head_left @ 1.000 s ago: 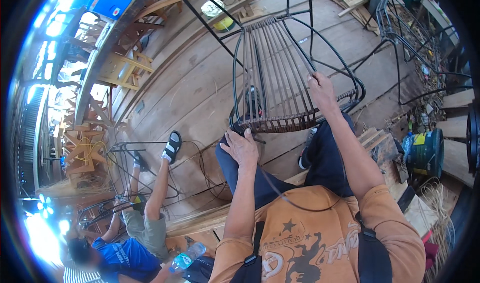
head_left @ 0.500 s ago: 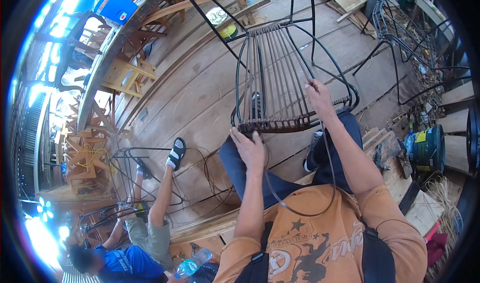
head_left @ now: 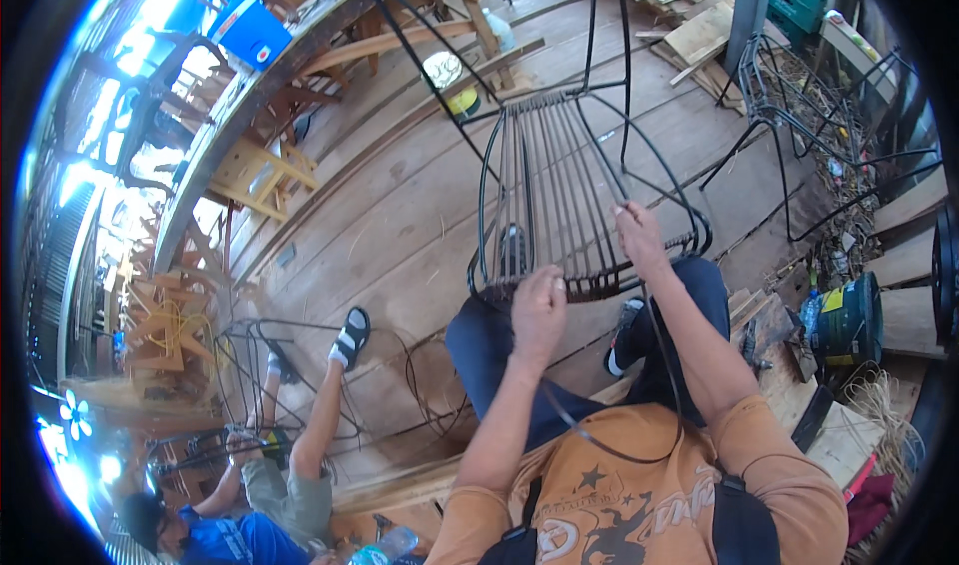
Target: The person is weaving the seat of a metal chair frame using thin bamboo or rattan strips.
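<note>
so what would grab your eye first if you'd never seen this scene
First, the black metal chair frame in the middle, tilted on the plank floor, its seat strung with dark strands. The left hand and right hand sit at its woven lower edge, a dark strand looping back over the orange shirt. At lower left another person sits on the floor by a second wire frame.

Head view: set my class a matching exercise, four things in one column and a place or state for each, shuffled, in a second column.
Things:
1. left hand
2. right hand
3. blue cooler box
4. co-worker's sandalled foot

Places or states:
A. top left, beside the long wooden bench
B. on the floor planks, left of the metal chair frame
C. on the woven lower edge of the frame
D. higher up, at the frame's right side rods

Pairs: 1-C, 2-D, 3-A, 4-B
</note>
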### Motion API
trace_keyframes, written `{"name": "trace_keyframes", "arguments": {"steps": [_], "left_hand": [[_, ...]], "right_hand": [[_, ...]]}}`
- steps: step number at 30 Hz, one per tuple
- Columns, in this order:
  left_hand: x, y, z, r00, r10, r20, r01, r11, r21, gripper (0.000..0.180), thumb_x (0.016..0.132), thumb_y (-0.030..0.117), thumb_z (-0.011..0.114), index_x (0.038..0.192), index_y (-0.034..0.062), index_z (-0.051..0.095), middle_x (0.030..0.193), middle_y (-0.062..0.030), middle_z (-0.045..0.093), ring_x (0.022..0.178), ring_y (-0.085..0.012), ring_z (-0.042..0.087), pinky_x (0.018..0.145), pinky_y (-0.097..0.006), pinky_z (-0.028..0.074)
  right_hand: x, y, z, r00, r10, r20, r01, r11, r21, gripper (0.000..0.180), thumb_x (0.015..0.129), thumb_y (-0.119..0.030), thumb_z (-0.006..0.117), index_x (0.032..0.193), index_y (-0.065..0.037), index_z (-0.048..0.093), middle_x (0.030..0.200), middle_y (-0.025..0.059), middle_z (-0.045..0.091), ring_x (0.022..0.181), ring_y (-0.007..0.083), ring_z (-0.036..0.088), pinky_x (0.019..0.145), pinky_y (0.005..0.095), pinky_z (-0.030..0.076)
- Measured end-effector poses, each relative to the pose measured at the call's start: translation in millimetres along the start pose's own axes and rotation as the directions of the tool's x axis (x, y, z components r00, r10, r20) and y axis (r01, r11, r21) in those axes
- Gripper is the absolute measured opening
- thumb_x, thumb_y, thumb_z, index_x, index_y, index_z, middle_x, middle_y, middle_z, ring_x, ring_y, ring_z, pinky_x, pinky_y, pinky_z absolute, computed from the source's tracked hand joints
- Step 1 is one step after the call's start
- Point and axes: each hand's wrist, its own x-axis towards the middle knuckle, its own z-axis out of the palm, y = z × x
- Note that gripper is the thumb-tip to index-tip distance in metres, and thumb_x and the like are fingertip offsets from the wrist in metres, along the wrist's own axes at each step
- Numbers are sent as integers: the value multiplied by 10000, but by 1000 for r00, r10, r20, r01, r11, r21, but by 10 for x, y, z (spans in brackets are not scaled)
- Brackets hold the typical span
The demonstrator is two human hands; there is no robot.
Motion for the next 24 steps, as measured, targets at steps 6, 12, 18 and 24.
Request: {"name": "trace_keyframes", "arguments": {"steps": [6,12,18,24], "left_hand": [[1478,-348,6,975,88,205,-116,985,127,202,877,145,484,935,-9,600,915,-209,606,888,-373,571,798,-427,452],[2759,-911,830,928,227,294,-280,948,152,196,848,171,484,847,4,587,858,-206,605,856,-377,568,780,-472,438],[3841,-989,1412,848,-106,519,-127,910,393,505,914,403,369,1018,-24,617,1106,-250,576,1085,-391,511,940,-445,388],[4103,-825,1640,703,-391,594,173,904,391,730,900,581,237,1260,-2,489,1326,-254,418,1279,-364,361,1063,-402,270]], "right_hand": [[-82,-209,45,993,101,62,-106,989,101,210,937,-174,421,1031,-31,542,555,-92,347,414,15,298,367,194,228],[-99,-282,8,998,36,50,-32,996,-85,333,929,-202,435,1165,20,513,689,18,493,620,100,472,569,257,399],[-104,-185,26,999,-30,29,36,980,-197,314,941,-205,451,1169,2,512,684,-44,410,580,41,383,505,198,332],[-72,-494,-143,986,169,11,-169,985,41,294,945,-156,435,1179,8,508,644,-52,416,560,33,371,511,189,331]]}}
